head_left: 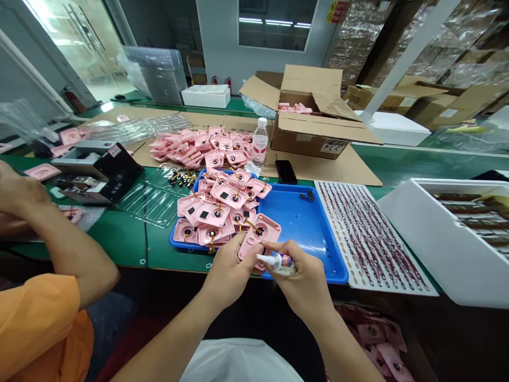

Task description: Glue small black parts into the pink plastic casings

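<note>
My left hand (229, 268) grips a pink plastic part (259, 233) with a black centre and an orange strip, held at the near edge of a blue tray (302, 223). My right hand (304, 278) is closed round a small white glue tube (274, 262), its nozzle pointing left at the pink part. A heap of the same pink parts (220, 207) fills the tray's left half.
A white sheet of red-brown strips (369, 239) and a white foam box (449, 239) lie to the right. Behind are more pink parts (202, 146), a water bottle (260, 142), a phone (285, 171) and an open carton (318, 114). A co-worker's arm in an orange sleeve (47, 249) is at left.
</note>
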Motion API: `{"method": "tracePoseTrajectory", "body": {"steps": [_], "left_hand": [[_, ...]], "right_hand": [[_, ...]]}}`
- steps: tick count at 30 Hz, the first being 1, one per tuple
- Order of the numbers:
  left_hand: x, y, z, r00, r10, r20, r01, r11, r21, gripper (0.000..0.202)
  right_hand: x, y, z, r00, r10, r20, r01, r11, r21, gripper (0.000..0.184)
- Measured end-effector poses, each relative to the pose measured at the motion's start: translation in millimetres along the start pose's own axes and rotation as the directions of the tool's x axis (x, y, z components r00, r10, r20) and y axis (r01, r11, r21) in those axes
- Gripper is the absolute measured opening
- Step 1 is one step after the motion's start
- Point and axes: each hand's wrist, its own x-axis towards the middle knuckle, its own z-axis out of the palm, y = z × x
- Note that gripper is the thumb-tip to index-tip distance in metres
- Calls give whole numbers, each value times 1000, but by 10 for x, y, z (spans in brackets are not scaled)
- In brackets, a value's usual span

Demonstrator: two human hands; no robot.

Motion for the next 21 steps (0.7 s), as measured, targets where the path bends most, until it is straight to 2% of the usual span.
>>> {"method": "tracePoseTrajectory", "body": {"steps": [1, 3, 5, 6, 9, 12, 14, 17, 21], "left_hand": [[27, 54, -54, 998, 21, -61, -18, 999, 51, 31], [119, 183, -209, 983, 43, -179, -26, 995, 97, 32], [273, 309, -400, 956, 35, -292, -11, 996, 85, 35], [374, 361, -497, 938, 38, -345, -3, 995, 101, 35], [723, 443, -749, 894, 28, -448, 62, 981, 186, 31], [1013, 447, -916, 911, -61, -408, 178, 950, 256, 24], [1112, 445, -989, 924, -128, -361, 259, 904, 341, 23], [1145, 459, -1062, 927, -166, -337, 326, 802, 501, 35], [1136, 466, -1111, 924, -103, -367, 338, 666, 665, 47]], "right_hand": [[1, -14, -7, 999, 0, -40, 1, 1000, 28, 17], [11, -29, -55, 981, 4, -195, 9, 998, 69, 27], [27, 2, -128, 935, 35, -353, -11, 997, 70, 32], [35, 43, -164, 917, 64, -393, -42, 997, 65, 33], [61, 263, -237, 910, 207, -358, -203, 978, 50, 34], [113, 565, -271, 898, 356, -257, -359, 933, 38, 38], [198, 765, -317, 882, 406, -237, -413, 911, 24, 40], [453, 1030, -464, 858, 415, -302, -446, 894, -38, 36], [1056, 1278, -700, 818, 384, -428, -491, 854, -171, 23]]}}
